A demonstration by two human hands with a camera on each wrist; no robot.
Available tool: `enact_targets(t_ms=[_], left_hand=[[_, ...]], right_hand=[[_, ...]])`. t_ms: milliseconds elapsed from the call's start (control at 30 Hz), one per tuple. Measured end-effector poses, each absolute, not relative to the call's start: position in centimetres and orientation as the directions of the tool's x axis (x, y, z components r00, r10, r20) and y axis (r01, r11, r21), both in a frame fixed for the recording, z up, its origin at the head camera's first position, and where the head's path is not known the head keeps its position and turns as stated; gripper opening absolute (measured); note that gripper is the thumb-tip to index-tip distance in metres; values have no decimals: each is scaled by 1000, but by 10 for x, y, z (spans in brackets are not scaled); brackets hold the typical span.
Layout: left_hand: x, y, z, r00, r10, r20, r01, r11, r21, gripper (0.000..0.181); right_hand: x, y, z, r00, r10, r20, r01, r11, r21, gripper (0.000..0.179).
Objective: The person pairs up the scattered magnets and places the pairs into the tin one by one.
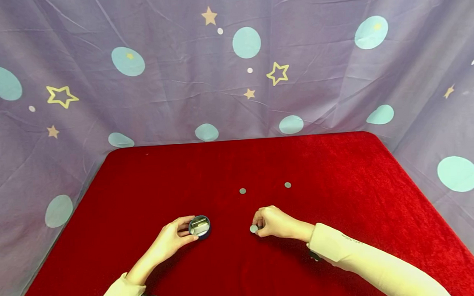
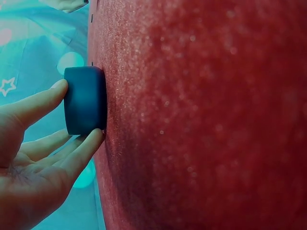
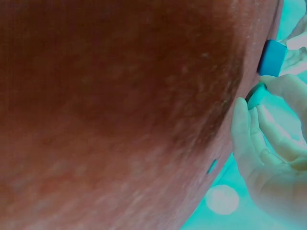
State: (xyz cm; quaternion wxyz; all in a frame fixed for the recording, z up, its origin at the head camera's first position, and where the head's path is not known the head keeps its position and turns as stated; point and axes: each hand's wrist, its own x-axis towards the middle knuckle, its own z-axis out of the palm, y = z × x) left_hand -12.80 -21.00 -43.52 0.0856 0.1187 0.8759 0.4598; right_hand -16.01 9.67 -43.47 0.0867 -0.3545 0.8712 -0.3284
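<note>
My left hand (image 1: 171, 237) grips a small round dark blue container (image 1: 200, 227) by its sides, thumb against one side and fingers against the other. Its top is shiny and reflective, with a pale rectangular shape across it. Seen from the left wrist, the container's smooth side wall (image 2: 85, 101) stands right at the red cloth. To the right of it, my right hand (image 1: 275, 222) pinches a silver coin (image 1: 253, 229) between thumb and fingertips. In the right wrist view that coin (image 3: 255, 95) is tilted, its edge close to the cloth.
Two more silver coins lie farther back on the red tablecloth (image 1: 174, 178): one coin (image 1: 243, 191) near the middle, another coin (image 1: 288, 185) to its right. Behind the table hangs a purple curtain (image 1: 177, 79) with stars and dots.
</note>
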Motion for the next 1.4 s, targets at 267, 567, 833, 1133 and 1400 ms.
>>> enact_targets(t_ms=[267, 567, 833, 1133, 1400], left_hand=[[-130, -210, -436, -958, 284, -43, 127, 554, 823, 55], [-129, -211, -433, -952, 302, -42, 130, 526, 841, 56], [-130, -212, -435, -949, 312, -37, 143, 534, 833, 55], [-131, -213, -437, -944, 328, -43, 144, 526, 838, 56], [-131, -212, -437, -949, 309, -61, 118, 528, 841, 56]], right_hand=[[-162, 76, -430, -731, -678, 80, -546, 511, -664, 12], [-162, 48, -425, -721, -687, 90, -543, 479, -690, 12], [-163, 25, -423, -717, -686, 120, -546, 448, -708, 13], [-164, 6, -428, -724, -670, 165, -547, 412, -729, 13], [-167, -8, -431, -758, -638, 137, -497, 428, -755, 14]])
